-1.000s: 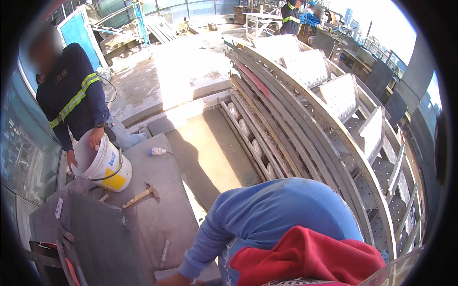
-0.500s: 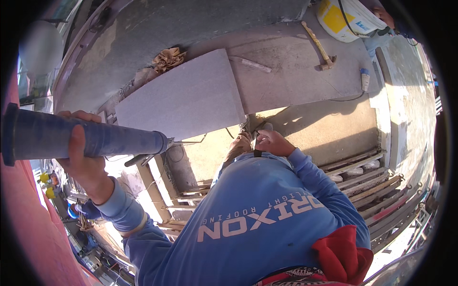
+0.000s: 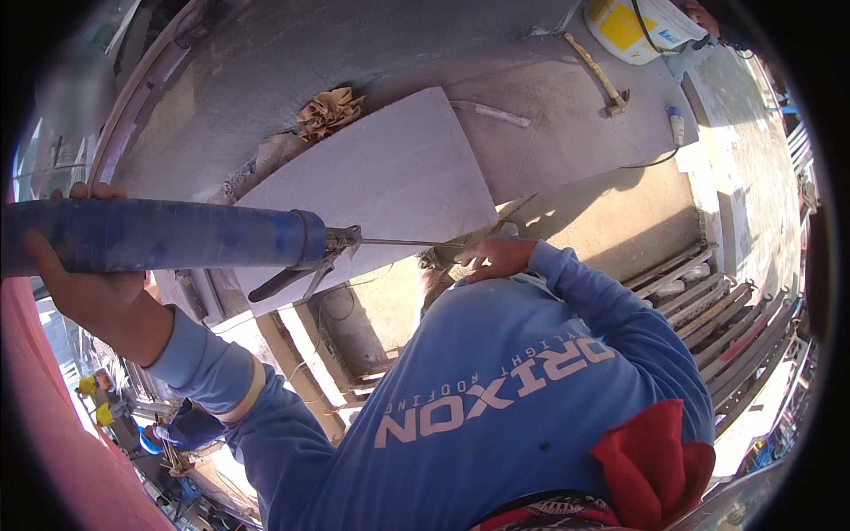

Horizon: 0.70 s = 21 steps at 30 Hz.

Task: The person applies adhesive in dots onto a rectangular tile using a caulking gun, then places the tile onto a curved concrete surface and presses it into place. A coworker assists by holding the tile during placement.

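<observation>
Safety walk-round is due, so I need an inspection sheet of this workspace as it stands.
Surface: grey concrete deck, dusty, partly in shadow.
Job's things: blue caulking gun, lying level, its rod pointing towards a pale grey slab.
Clutter: crumpled brown paper at the slab's edge; hammer; yellow and white bucket; small white tube.
Hands: left hand wrapped round the gun's barrel; right hand curled at the rod's end, its grip unclear.
Cables: thin dark cable lying on the deck.
Surroundings: stacked metal rails at the right.
</observation>
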Tool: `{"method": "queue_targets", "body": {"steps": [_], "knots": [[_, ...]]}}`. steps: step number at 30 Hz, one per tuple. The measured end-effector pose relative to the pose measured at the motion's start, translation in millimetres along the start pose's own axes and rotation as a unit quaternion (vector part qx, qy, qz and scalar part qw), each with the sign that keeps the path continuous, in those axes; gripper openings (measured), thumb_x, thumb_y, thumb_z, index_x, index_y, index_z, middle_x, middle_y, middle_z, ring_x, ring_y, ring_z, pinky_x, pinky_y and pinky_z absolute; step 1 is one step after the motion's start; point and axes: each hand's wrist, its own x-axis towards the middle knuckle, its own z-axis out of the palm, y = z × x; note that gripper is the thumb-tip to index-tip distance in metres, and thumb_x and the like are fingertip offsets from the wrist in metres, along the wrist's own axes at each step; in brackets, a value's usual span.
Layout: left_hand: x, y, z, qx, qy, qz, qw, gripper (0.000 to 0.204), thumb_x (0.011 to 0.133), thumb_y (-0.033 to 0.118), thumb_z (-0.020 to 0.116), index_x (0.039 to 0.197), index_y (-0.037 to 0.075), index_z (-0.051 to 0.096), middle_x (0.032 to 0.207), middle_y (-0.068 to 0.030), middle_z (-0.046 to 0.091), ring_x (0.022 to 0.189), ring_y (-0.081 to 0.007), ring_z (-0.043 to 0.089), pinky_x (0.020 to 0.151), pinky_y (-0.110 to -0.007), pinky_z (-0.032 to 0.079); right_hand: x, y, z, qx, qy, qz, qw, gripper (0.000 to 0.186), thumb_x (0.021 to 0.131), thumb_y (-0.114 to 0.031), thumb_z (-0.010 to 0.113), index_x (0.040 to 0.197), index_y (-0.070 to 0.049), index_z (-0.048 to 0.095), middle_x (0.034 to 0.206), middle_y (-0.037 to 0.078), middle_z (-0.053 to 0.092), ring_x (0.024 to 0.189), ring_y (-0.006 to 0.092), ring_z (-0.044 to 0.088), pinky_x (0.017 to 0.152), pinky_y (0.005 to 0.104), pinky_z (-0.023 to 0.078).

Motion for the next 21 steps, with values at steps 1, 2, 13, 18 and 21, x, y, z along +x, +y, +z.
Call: {"method": "queue_targets", "body": {"steps": [1, 2, 13, 18, 21], "knots": [[12.3, -12.9, -8.1, -0.024, -0.016, -0.002, 1.000, 0.052, 0.102, 0.046, 0.044, 0.120, -0.002, 0.051, 0.106, -0.0209, 0.064, 0.097, -0.0343, 0.066, 0.090, -0.049, 0.054, 7.5, -6.5, 9.8, 0.033, 0.011, 0.011, 0.999, 0.084, 0.090, -0.054, 0.066, 0.144, 0.005, 0.042, 0.138, 0.024, 0.055, 0.121, 0.0333, 0.060, 0.101, 0.0392, 0.049], [23.7, -26.4, -13.1, -0.047, -0.030, -0.005, 0.998, 0.055, 0.102, 0.047, 0.042, 0.120, -0.003, 0.051, 0.106, -0.0215, 0.064, 0.097, -0.0339, 0.066, 0.090, -0.048, 0.054, 16.3, -12.8, 20.3, 0.066, 0.020, 0.021, 0.997, 0.085, 0.090, -0.055, 0.065, 0.146, 0.004, 0.041, 0.140, 0.024, 0.054, 0.123, 0.0327, 0.059, 0.103, 0.0394, 0.048], [49.3, -181.0, -19.7, -0.045, -0.032, 0.022, 0.998, 0.080, 0.098, 0.066, 0.033, 0.103, -0.012, 0.051, 0.098, -0.0259, 0.058, 0.092, -0.0374, 0.064, 0.085, -0.049, 0.056, 40.3, -75.2, 80.4, 0.191, 0.389, -0.039, 0.900, 0.109, 0.078, -0.054, 0.080, 0.156, -0.008, 0.021, 0.142, 0.027, 0.049, 0.132, 0.0363, 0.049, 0.107, 0.0473, 0.044], [19.8, -222.8, -22.2, -0.135, 0.007, -0.054, 0.989, 0.079, 0.095, 0.068, 0.040, 0.107, -0.010, 0.049, 0.099, -0.0225, 0.057, 0.092, -0.0344, 0.063, 0.084, -0.048, 0.053, 26.6, -66.1, 67.7, 0.207, 0.439, -0.099, 0.869, 0.114, 0.074, -0.060, 0.080, 0.157, -0.009, 0.020, 0.144, 0.025, 0.047, 0.134, 0.0377, 0.047, 0.110, 0.0537, 0.041], [-10.4, -221.3, -1.1, -0.138, 0.052, -0.083, 0.986, 0.080, 0.093, 0.070, 0.041, 0.108, -0.008, 0.050, 0.099, -0.0200, 0.057, 0.092, -0.0325, 0.061, 0.084, -0.047, 0.052, 5.7, -40.6, 50.5, 0.320, 0.467, -0.231, 0.791, 0.111, 0.080, -0.064, 0.071, 0.157, -0.006, 0.016, 0.143, 0.025, 0.047, 0.130, 0.0360, 0.051, 0.105, 0.0513, 0.044]]}}
